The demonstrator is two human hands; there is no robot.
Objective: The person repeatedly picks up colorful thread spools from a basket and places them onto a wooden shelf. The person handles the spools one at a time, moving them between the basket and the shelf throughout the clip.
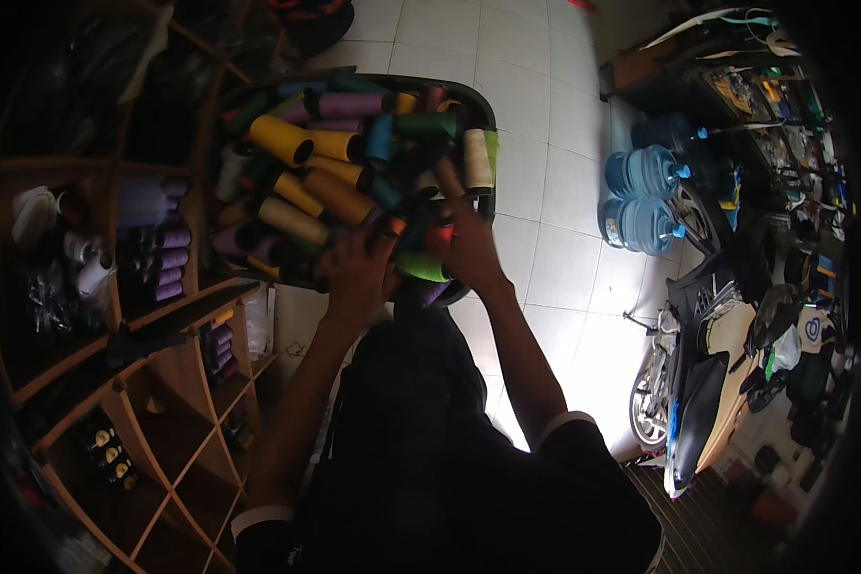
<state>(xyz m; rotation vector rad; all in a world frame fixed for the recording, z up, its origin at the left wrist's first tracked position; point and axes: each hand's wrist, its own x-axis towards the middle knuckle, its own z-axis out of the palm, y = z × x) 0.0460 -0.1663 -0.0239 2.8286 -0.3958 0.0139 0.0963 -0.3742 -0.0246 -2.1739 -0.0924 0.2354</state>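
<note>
A dark tub (486, 105) is heaped with cone-shaped spools of thread, among them a yellow spool (279, 141), a brown spool (339, 196), a cream spool (477, 161) and a purple spool (352, 105). My left hand (357, 273) is over the near side of the heap, its fingers curled at a dark spool with an orange end (392, 227). To its right, my right hand (471, 247) reaches in beside a red spool (441, 233); shadow and blur hide its fingertips. Between and just below both hands lies a lime green spool (423, 266).
Wooden cubby shelves (115, 378) on the left hold more spools, including purple spools (169, 258). Blue water jugs (646, 225) stand on the tiled floor (536, 172) at right, near a parked motorbike (684, 383). Crowded shelves (775, 105) line the far right.
</note>
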